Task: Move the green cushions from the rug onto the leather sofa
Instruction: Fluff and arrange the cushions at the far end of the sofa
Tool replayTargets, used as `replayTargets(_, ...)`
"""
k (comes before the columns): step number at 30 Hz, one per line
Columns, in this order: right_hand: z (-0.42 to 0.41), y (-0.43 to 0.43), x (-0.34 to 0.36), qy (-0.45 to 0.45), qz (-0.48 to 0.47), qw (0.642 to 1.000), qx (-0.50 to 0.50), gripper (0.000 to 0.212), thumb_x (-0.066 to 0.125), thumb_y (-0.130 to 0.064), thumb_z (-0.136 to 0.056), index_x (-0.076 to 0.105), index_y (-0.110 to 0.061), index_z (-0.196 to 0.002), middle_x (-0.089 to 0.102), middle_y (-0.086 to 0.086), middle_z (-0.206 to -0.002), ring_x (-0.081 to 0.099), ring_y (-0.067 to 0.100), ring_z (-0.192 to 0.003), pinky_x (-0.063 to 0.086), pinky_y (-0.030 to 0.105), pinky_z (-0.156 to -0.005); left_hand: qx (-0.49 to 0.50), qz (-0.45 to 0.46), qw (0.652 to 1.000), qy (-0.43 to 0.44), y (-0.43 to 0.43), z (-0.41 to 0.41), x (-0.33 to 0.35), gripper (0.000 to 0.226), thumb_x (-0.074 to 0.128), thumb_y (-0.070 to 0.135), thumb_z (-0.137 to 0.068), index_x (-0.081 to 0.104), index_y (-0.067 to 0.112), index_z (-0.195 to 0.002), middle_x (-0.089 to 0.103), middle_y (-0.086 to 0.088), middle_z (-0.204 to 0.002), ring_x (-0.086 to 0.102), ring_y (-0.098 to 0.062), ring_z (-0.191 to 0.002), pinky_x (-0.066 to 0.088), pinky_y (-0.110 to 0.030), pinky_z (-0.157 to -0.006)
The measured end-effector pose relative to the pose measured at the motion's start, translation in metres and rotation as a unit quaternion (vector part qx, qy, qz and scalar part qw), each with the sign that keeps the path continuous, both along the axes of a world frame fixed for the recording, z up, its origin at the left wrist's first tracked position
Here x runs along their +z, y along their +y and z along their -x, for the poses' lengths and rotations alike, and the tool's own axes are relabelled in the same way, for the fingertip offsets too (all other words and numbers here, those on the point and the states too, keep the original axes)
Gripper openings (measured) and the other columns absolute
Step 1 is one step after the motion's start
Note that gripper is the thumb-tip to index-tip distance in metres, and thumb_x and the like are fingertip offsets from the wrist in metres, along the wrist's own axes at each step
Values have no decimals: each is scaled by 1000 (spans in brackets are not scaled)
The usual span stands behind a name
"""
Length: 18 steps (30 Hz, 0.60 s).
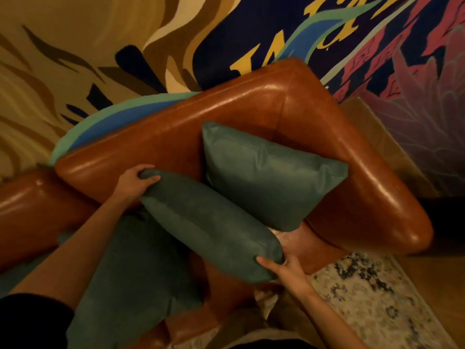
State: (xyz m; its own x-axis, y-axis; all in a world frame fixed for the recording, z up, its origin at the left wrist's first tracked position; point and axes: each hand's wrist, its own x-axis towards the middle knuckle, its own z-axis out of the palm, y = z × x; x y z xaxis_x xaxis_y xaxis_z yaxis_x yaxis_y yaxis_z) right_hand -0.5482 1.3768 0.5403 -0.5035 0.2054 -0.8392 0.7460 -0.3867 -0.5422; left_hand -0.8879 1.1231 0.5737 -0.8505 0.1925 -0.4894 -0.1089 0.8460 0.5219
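Cushion [208, 222] over the sofa [251, 107] seat: my left hand [133, 183] and right hand [286, 269] pinch opposite corners, fingers curled.

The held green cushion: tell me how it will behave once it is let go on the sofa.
The held cushion looks soft: it dents where the left hand and right hand pinch its ends. It probably weighs little, since fingertip grips carry it. On the sloping, glossy leather sofa it may slump or slide rather than stand.

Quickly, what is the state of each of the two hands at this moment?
Left hand: closed on the far corner of the green cushion.
Right hand: closed on the near corner of the same cushion.
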Motion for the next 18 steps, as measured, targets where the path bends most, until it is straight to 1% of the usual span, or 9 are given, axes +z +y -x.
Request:
replayTargets(3,9,8,-7,36,-107,994,13,40,79,-11,-77,64,-10,-114,72,9,-112,70,22,-102,54,46,-95,-3,-5,999,51,-6,-4,5,33,64,6,-87,64,9,-120,64,-12,-121,58,-26,-115,43,-29,-94)
replayTargets(5,20,21,-7,51,-136,989,25,39,75,-7,-80,63,0,-116,69,12,-115,70,18,-97,56,36,-91,4,-8,998,65,-8,-7,9,31,63,2,-87,66,5,-118,66,-13,-117,61,-26,-111,44,-27,-92)
replayTargets(6,27,28,-5,52,-147,988,22,37,73,-4,-81,62,3,-115,69,14,-114,70,12,-90,57,29,-86,13,-13,998,64,-9,-7,9,31,64,2,-87,66,4,-118,67,-15,-117,62,-27,-110,46,-28,-92)
replayTargets(7,31,35,-7,52,-156,986,19,34,73,-4,-81,63,4,-113,69,14,-111,70,9,-84,57,27,-82,18,-16,998,63,-11,-7,9,31,64,3,-87,66,4,-118,67,-16,-117,62,-28,-109,47,-29,-92)
replayTargets(10,42,48,-9,34,-181,983,23,23,76,-15,-81,68,-8,-102,72,11,-105,70,22,-92,57,44,-87,20,-13,998,66,-12,-4,4,31,65,8,-87,66,6,-118,67,-14,-118,62,-25,-109,47,-30,-94)
replayTargets(11,44,49,-11,31,-183,983,15,21,76,-17,-81,69,-11,-99,73,11,-103,70,25,-93,56,46,-88,20,-16,997,71,-10,-2,2,31,65,8,-87,65,7,-118,66,-14,-120,61,-25,-111,46,-30,-96)
replayTargets(13,51,48,-16,23,-172,984,-23,23,76,-17,-81,69,-9,-101,72,13,-106,70,28,-95,56,47,-89,33,-18,996,86,-3,3,-2,33,64,10,-88,64,6,-121,64,-15,-123,59,-26,-115,44,-31,-100)
replayTargets(15,63,46,-19,21,-161,985,-56,29,74,-11,-82,67,-2,-108,71,15,-107,68,30,-96,55,49,-90,74,-21,993,86,2,8,-7,39,64,14,-89,60,6,-127,60,-17,-129,56,-28,-120,40,-30,-103)
replayTargets(18,81,44,-26,3,-152,986,-72,29,74,-11,-82,66,-1,-109,69,16,-108,67,33,-98,54,52,-91,101,-46,993,43,7,8,-22,56,64,24,-90,45,8,-140,50,-15,-140,49,-30,-128,37,-33,-108)
